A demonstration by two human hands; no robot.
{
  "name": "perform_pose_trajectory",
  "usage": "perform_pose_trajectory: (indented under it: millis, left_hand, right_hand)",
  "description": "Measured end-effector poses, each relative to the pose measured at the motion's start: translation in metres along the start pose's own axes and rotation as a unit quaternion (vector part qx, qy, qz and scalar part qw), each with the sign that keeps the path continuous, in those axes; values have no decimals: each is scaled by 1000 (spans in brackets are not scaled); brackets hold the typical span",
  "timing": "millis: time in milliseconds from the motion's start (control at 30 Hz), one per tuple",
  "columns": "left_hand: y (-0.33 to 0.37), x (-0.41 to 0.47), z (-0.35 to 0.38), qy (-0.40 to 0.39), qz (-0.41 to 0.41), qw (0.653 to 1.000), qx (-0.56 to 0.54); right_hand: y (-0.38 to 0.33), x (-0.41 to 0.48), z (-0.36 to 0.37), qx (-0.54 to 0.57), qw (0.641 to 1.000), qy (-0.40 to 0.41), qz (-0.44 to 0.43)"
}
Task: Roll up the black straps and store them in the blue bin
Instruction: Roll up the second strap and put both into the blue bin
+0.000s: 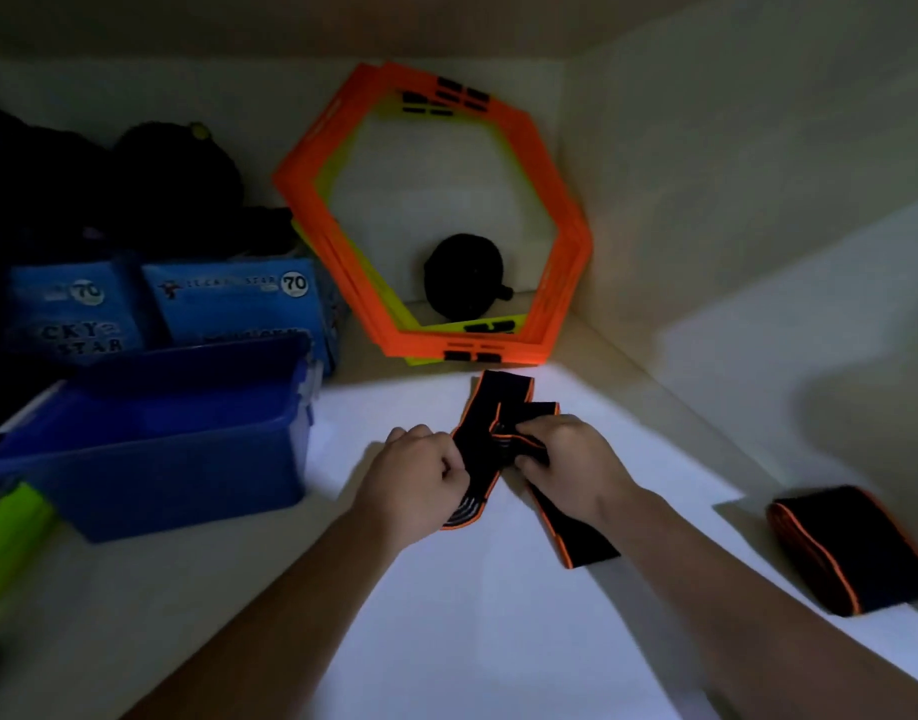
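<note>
Black strap (498,402), orange-edged, on shelf (498,641): fingers of left hand (420,470) and right hand (566,454) clenched on it; loose tails likely unravel if grip slackens.

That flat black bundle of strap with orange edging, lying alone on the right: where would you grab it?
Probably across the middle of the black strap bundle, from above, pinching its two long orange-trimmed edges. It lies flat on the white shelf, so squeezing both long sides should keep the layers together; lifting one end might let it unwind.
</note>
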State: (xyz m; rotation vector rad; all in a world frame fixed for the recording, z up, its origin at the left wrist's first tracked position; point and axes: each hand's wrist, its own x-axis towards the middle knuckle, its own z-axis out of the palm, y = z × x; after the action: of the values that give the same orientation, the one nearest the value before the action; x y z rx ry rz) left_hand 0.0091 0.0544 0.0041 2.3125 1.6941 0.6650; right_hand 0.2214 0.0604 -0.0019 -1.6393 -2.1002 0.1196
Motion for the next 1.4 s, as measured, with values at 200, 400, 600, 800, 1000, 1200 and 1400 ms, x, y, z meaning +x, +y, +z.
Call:
perform_pose_trajectory:
  millis: [200, 400, 600, 800, 1000, 1200, 1400]
  left_hand:
    - [-14, -18, -1, -21, -15, 999, 29]
    - [-33, -20, -7, -90, 86, 992, 25]
    - [-21, -2, -15, -4, 38, 993, -114]
    - [10, 22, -53, 15, -18, 928, -372]
    - [35, 57, -86, 31, -53, 845, -532]
    - [59, 83, -120, 52, -52, 828, -556]
    - [73, 93, -151, 50, -39, 812, -580]
  right_hand:
    - [9, 10, 10, 5, 1000, 3, 25]
    - [14, 15, 9, 15, 999, -1, 30]
    - [17, 17, -6, 212, 974, 31, 68]
    - [-2, 19, -58, 471, 869, 62, 135]
    - [-31, 25, -105, 614, 775, 74, 128]
    - [-60, 30, -133, 693, 703, 139, 77]
    - [-66, 36, -157, 389, 870, 274, -128]
